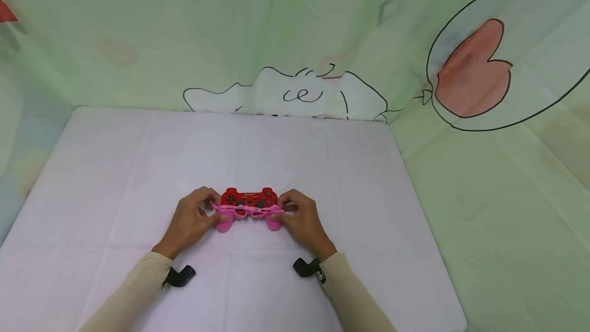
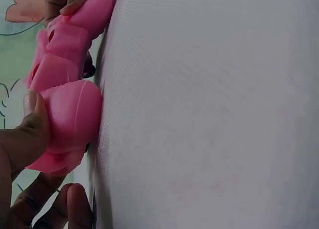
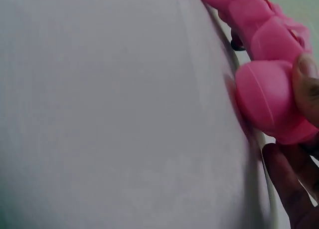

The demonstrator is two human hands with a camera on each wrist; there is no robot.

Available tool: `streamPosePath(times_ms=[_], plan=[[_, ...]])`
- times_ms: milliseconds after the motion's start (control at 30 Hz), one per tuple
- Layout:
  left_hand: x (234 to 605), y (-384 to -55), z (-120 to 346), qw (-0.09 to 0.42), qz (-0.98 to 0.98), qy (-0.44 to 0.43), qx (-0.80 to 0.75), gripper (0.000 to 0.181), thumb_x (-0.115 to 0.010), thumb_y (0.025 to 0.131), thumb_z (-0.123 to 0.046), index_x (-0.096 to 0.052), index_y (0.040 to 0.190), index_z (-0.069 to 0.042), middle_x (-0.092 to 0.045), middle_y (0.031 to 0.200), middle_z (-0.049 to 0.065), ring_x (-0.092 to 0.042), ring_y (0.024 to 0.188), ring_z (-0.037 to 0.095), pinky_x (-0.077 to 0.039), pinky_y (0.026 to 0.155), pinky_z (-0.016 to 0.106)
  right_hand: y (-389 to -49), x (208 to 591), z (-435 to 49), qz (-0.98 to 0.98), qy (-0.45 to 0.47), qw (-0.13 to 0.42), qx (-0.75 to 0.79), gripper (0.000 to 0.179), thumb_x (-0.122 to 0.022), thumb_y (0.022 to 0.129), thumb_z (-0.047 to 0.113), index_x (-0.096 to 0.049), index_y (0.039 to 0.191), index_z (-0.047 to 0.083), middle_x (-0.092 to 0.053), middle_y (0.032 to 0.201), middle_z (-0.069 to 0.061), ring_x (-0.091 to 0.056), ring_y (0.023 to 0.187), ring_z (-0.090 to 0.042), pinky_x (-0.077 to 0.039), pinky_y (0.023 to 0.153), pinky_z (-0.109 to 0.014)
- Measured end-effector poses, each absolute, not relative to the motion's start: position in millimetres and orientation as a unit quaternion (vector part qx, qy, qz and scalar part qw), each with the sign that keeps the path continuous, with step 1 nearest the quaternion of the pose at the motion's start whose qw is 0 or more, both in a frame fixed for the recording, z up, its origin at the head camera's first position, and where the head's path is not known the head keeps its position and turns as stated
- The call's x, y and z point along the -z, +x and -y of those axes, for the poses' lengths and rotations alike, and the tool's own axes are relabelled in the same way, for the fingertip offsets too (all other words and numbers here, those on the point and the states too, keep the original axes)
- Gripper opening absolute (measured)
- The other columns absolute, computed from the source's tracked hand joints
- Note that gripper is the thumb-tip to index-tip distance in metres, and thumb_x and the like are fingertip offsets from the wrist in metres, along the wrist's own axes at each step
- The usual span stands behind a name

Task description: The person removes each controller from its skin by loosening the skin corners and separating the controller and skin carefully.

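A red game controller marked SONY lies near the middle of the table. Its lower half and both handles sit inside a pink silicone cover, while the red top face and buttons show above the cover's stretched edge. On the left, my left hand pinches the cover's side between thumb and fingers. My right hand pinches the opposite side the same way. In the left wrist view, the thumb presses on a rounded pink handle. The right wrist view has the other thumb on the cover; the controller's red body is mostly hidden there.
A white cloth covers the table. Green printed fabric hangs behind it and along the right side. Black curved wrist mounts stick out from both sleeves above the tabletop.
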State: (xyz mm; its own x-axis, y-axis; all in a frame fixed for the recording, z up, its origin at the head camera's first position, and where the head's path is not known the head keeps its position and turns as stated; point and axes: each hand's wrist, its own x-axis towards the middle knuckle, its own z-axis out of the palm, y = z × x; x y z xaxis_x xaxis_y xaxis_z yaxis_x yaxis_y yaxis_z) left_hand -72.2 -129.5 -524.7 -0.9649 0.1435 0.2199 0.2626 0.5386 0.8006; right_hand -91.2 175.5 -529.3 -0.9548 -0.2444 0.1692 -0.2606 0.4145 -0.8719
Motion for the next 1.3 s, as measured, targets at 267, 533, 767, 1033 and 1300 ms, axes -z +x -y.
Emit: streamPosePath(times_ms=[267,533,767,1033,1300], plan=[[528.1,-69.1,129.2,0.08,0.891,-0.122,0.43,0.036,-0.097,0.076,-0.011,-0.064,0.091,-0.017,-0.068,0.093,-0.003,-0.056,0.087,0.014,-0.051,0.068,0.026,-90.4,530.1,-174.4,0.884,0.185,0.006,-0.429,0.029,-0.089,0.087,0.018,-0.065,0.102,0.016,-0.066,0.102,0.005,-0.066,0.102,-0.012,-0.059,0.094,-0.031],[533.5,-55.1,126.9,-0.008,0.88,-0.061,0.47,0.075,-0.1,0.073,-0.019,-0.054,0.132,-0.018,-0.066,0.131,0.004,-0.062,0.095,0.018,-0.055,0.082,0.029,-74.0,527.9,-170.9,0.892,0.142,-0.043,-0.428,0.074,-0.101,0.068,0.011,-0.054,0.124,0.019,-0.061,0.125,0.005,-0.066,0.12,-0.015,-0.058,0.103,-0.032],[535.1,-52.7,123.3,0.001,0.892,-0.078,0.446,0.089,-0.103,0.067,-0.017,-0.046,0.135,-0.01,-0.061,0.124,0.009,-0.055,0.097,0.019,-0.051,0.083,0.031,-75.7,526.3,-168.4,0.896,0.154,-0.013,-0.415,0.072,-0.103,0.065,0.011,-0.057,0.121,0.015,-0.065,0.117,0.003,-0.069,0.108,-0.014,-0.06,0.097,-0.032],[536.4,-55.6,129.9,0.003,0.872,-0.072,0.484,0.072,-0.101,0.072,-0.026,-0.055,0.126,-0.016,-0.064,0.113,0.001,-0.061,0.095,0.017,-0.053,0.084,0.023,-87.1,530.3,-185.2,0.838,0.164,-0.038,-0.519,0.063,-0.101,0.067,0.008,-0.062,0.117,0.016,-0.069,0.11,0.0,-0.071,0.095,-0.014,-0.062,0.088,-0.029],[531.6,-61.7,136.7,-0.025,0.822,-0.074,0.564,0.062,-0.098,0.077,-0.024,-0.056,0.122,-0.017,-0.063,0.117,0.0,-0.063,0.095,0.017,-0.053,0.085,0.02,-90.3,523.3,-185.6,0.786,0.128,-0.083,-0.6,0.059,-0.097,0.075,0.016,-0.063,0.122,0.006,-0.067,0.119,-0.012,-0.072,0.103,-0.019,-0.06,0.095,-0.024]])
